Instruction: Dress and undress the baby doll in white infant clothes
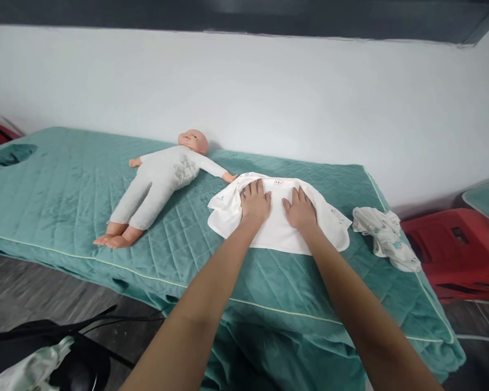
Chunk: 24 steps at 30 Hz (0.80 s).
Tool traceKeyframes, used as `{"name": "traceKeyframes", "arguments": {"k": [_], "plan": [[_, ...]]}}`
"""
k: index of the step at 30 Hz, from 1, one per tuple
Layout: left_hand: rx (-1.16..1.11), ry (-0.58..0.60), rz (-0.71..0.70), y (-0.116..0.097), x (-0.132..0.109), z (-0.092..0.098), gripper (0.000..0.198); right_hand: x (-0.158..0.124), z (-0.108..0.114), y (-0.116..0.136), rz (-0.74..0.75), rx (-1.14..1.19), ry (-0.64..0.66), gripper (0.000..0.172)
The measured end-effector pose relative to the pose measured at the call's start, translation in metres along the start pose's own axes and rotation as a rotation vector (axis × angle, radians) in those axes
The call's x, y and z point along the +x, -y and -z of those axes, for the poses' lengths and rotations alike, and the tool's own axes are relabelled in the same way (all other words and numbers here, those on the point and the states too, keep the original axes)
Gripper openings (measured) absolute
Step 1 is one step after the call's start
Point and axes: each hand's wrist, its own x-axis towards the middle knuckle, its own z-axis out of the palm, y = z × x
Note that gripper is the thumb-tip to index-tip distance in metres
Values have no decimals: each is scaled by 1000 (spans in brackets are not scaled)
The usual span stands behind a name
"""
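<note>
Bare forearms (215,293) cross the pale-piped front edge of a green quilted cover (57,190), a black chair (85,364) low at left. A strip of quilting separates that piping from a thin white garment (277,236), where left hand (256,203) and right hand (301,210) lie flat, fingers open. Rightward, a crumpled printed cloth (385,236) precedes a red plastic stool (468,247). Left, a pale-suited doll (157,176) lies diagonally; behind rises a smooth white wall (244,89).

A green quilted bed (73,184) stands along a white wall (244,92), a red stool (468,247) at right, dark floor (36,279) at lower left.
</note>
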Motion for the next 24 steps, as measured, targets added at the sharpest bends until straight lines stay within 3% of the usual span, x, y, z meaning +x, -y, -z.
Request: {"name": "traceKeyframes", "arguments": {"k": [8,24], "plan": [[-21,150,44,0,10,2,60,1,-2,-1,23,45,-14,67],[-49,97,16,3,7,2,58,-1,0,1,14,-15,9,68]]}}
